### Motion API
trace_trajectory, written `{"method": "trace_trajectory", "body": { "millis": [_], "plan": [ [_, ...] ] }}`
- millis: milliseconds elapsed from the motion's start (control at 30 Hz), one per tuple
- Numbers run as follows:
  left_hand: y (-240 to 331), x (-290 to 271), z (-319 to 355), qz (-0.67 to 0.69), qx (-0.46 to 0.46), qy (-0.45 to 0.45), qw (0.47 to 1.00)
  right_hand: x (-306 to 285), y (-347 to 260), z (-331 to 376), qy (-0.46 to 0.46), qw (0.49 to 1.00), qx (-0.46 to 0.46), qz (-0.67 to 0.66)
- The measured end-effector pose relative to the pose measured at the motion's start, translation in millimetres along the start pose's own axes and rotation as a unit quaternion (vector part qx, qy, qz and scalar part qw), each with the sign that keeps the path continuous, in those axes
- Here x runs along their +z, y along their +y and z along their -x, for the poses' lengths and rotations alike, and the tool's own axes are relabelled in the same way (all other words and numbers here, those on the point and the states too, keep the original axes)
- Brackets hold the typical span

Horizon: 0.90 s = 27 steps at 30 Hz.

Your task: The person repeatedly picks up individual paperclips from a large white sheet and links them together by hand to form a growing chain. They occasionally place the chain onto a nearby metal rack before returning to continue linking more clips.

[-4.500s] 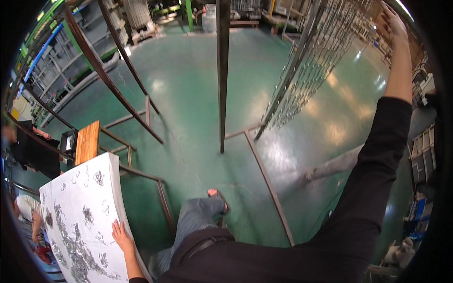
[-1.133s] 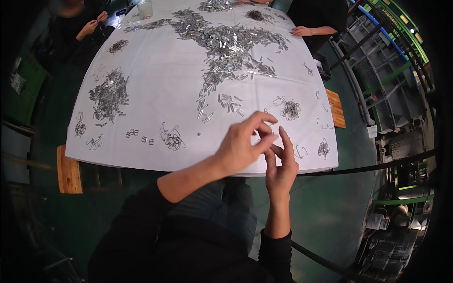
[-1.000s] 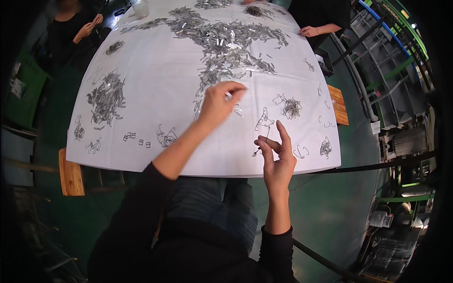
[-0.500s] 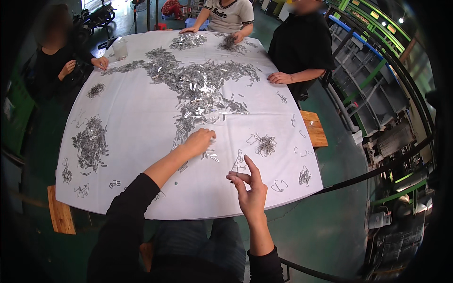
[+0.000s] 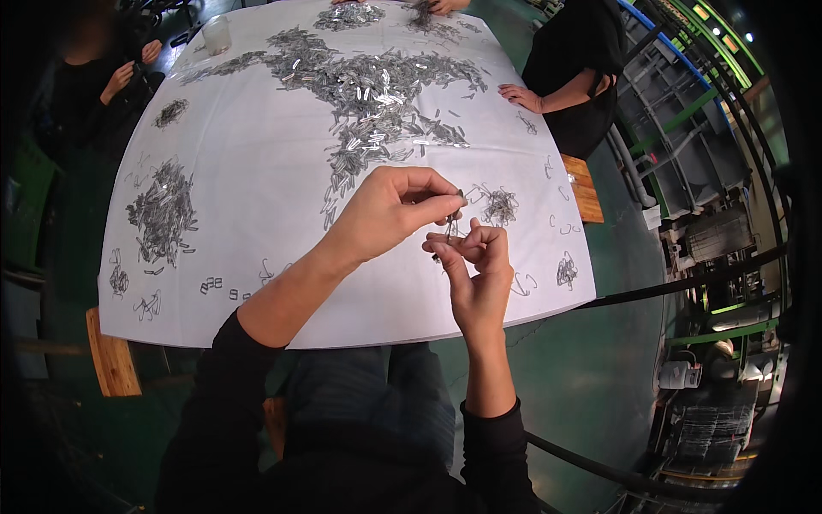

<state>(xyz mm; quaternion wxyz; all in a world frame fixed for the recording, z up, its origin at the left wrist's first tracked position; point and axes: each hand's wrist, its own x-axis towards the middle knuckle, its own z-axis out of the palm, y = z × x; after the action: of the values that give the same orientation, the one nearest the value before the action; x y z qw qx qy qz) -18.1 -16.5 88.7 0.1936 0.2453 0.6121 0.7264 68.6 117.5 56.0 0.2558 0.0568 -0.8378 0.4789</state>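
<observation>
My left hand (image 5: pixel 385 210) is closed in a pinch, thumb against forefinger, on a small dark metal piece whose exact form is mostly hidden. Just below and to the right, my right hand (image 5: pixel 481 265) is raised over the table with its fingers closed on a bent wire hook (image 5: pixel 451 228). The two sets of fingertips almost meet at the wire. Beyond them a tangled heap of wire hooks (image 5: pixel 499 207) lies on the white tabletop (image 5: pixel 248 154). A large spread of small oblong metal links (image 5: pixel 364 94) covers the table's far middle, its near tail reaching towards my left hand.
Another heap of links (image 5: pixel 163 214) lies at the left, with loose wire hooks (image 5: pixel 148 305) nearer the edge. More hooks (image 5: pixel 567 271) lie at the right edge. A clear plastic cup (image 5: pixel 217 36) stands far left. Co-workers sit or stand around the far sides; one rests a hand (image 5: pixel 521 98) at the right.
My left hand has come from the links' near tail to the right, up to my right hand, now pinching a small metal piece. The view has tilted downward.
</observation>
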Motion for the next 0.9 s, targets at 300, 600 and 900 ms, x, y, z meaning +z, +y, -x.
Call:
{"method": "trace_trajectory", "body": {
  "millis": [300, 600, 900],
  "plan": [
    [3, 0, 10, -0.052, 0.018, 0.035, 0.998, 1, -11, -1, 0.012, 0.993, 0.091, -0.071],
    [-9, -8, 16, -0.145, 0.194, 0.144, 0.959, -30, 80, -5, -0.048, 0.987, 0.148, 0.025],
    [-6, -25, 41, -0.177, 0.21, 0.175, 0.946, 13, 118, 46, -0.225, 0.9, 0.069, 0.366]
  ]
}}
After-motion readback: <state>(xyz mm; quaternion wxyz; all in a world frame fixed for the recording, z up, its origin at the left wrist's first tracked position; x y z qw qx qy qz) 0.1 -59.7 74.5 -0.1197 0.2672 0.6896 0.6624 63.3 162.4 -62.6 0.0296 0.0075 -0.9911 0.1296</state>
